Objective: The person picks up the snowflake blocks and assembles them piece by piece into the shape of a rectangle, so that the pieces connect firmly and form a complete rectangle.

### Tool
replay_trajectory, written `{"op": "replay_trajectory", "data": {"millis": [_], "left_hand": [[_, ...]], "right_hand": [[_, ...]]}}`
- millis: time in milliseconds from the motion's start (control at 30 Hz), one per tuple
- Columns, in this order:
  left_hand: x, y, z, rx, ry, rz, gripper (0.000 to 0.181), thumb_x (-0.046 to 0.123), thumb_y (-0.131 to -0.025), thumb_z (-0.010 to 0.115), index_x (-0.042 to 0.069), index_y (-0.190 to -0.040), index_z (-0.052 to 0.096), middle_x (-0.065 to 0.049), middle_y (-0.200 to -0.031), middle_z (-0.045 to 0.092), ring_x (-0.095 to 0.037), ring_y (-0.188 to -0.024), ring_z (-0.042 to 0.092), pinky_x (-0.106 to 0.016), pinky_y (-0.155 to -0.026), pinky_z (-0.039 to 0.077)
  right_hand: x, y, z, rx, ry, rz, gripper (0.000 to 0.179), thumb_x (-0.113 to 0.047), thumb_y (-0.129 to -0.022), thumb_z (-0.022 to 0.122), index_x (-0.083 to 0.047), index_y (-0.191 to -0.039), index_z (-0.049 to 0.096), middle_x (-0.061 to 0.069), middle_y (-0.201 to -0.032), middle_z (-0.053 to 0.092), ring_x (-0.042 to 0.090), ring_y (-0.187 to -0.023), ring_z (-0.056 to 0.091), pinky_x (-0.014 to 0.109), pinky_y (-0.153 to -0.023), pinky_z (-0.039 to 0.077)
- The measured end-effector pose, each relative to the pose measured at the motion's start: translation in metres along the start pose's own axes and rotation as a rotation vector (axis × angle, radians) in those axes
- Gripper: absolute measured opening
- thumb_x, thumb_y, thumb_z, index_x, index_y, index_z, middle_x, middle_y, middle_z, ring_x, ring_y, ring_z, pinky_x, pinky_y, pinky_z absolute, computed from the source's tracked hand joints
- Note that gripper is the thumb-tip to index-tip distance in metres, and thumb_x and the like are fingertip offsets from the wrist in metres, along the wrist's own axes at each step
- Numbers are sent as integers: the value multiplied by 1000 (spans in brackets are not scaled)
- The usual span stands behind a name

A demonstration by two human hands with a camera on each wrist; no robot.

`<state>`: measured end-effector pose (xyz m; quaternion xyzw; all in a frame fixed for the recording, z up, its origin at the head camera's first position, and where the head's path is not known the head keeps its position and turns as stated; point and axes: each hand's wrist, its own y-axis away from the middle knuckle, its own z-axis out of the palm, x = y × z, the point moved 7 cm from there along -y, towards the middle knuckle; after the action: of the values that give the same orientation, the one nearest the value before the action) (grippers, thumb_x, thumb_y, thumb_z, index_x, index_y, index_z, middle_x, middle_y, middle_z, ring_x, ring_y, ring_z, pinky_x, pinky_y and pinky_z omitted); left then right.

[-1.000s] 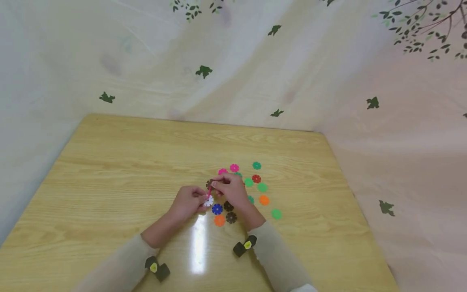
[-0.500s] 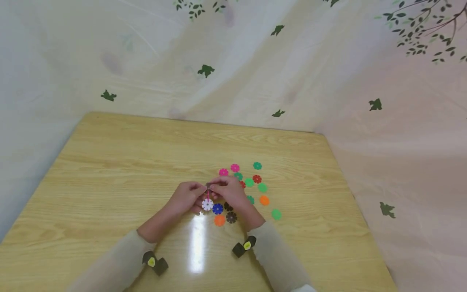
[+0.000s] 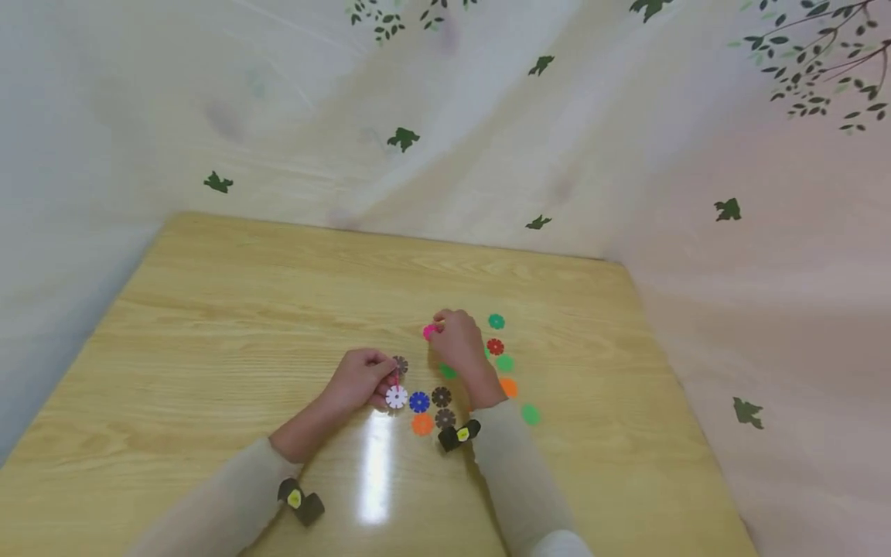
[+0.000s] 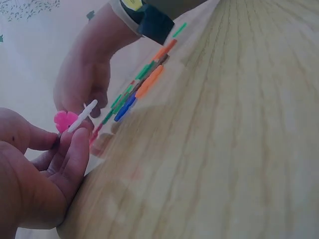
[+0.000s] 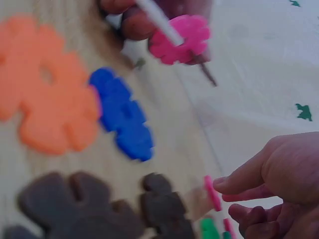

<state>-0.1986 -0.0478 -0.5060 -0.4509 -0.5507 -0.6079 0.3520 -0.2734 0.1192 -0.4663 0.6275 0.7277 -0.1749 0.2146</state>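
White-pink-brown assembly [image 5: 174,48] looks joined, pinched by the left hand [image 3: 358,379], mid-frame; right hand [image 3: 458,340] touches another pink disc [image 3: 428,333], whether gripping we cannot tell; loose discs [image 3: 422,425] remain.

Centre of head view: white notched disc [image 3: 396,397]; grey-brown notched disc [image 3: 401,363]; bright pink notched disc [image 5: 193,32], centre top of right-wrist view; second pink disc [image 3: 428,333], above centre. Lower centre: blue disc [image 3: 419,401], orange disc [image 3: 421,424], two dark brown discs [image 3: 442,397]. Right of centre: red disc [image 3: 495,346], teal-green disc [image 3: 496,321], light-green disc [image 3: 530,415]. Tabletop [image 3: 278,286]: yellow-tan, streaked wood grain. Backdrop [image 3: 313,155]: cream, dark-green bird-shaped motifs. Sleeves [image 3: 223,499]: plain beige.
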Motion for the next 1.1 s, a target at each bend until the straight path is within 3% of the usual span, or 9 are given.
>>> {"op": "replay_trajectory", "data": {"millis": [133, 267, 333, 433, 533, 600, 900, 1100], "left_hand": [[-2, -2, 0, -21, -6, -18, 16, 8, -99, 63, -7, -98, 68, -12, -76, 67, -15, -57, 61, -31, -52, 60], [1, -1, 0, -36, -7, -10, 14, 6, -97, 64, -8, -97, 66, -13, -76, 67, -15, -57, 62, -31, -52, 60], [1, 0, -1, -43, -2, -13, 14, 5, -97, 63, -9, -96, 65, -12, -75, 67, -14, -56, 62, -31, -52, 60], [1, 1, -1, -46, 8, -20, 14, 4, -97, 63, -9, -96, 65, -11, -74, 67, -14, -56, 62, -30, -51, 60], [2, 2, -2, -46, 5, -18, 14, 4, -97, 63, -9, -96, 66, -11, -75, 68, -14, -56, 62, -31, -51, 60], [3, 4, -2, -50, 0, -14, 14, 4, -97, 63, -10, -97, 67, -11, -75, 68, -14, -56, 62, -30, -51, 59], [3, 3, -5, -65, 3, -28, 15, 4, -96, 62, -10, -97, 67, -10, -72, 68, -13, -54, 60, -26, -48, 56], [5, 3, -6, -88, 13, -24, 15, 2, -95, 61, -11, -96, 67, -8, -69, 66, -13, -54, 58, -23, -47, 53]], "right_hand": [[0, -3, 10, -71, 56, 22, 19, -15, -95, 67, -3, -109, 66, 12, -99, 55, 24, -82, 55, 33, -66, 53], [-3, -2, 9, -71, -45, 0, 13, -11, -92, 71, -5, -102, 65, 8, -90, 59, 21, -77, 56, 30, -64, 52], [-4, -1, 10, -89, -149, -28, 12, -8, -91, 72, -5, -101, 67, 5, -85, 62, 17, -74, 57, 27, -63, 50], [-9, 2, 15, -185, -376, -59, 13, -8, -93, 72, -4, -105, 70, 5, -86, 66, 13, -71, 59, 24, -60, 51], [-14, 6, 19, -289, -595, -51, 18, -6, -95, 70, 0, -112, 71, 8, -90, 70, 14, -69, 62, 23, -61, 54], [-16, 8, 20, -324, -675, -38, 20, -4, -96, 68, 2, -115, 70, 11, -93, 72, 15, -70, 64, 24, -63, 57], [-18, 10, 33, -364, -730, -45, 15, 6, -97, 59, 6, -109, 66, 11, -91, 71, 14, -73, 64, 26, -66, 58], [-22, 10, 40, -402, -825, -86, 10, 10, -97, 53, 8, -101, 63, 7, -85, 69, 14, -74, 63, 23, -67, 56]]}}
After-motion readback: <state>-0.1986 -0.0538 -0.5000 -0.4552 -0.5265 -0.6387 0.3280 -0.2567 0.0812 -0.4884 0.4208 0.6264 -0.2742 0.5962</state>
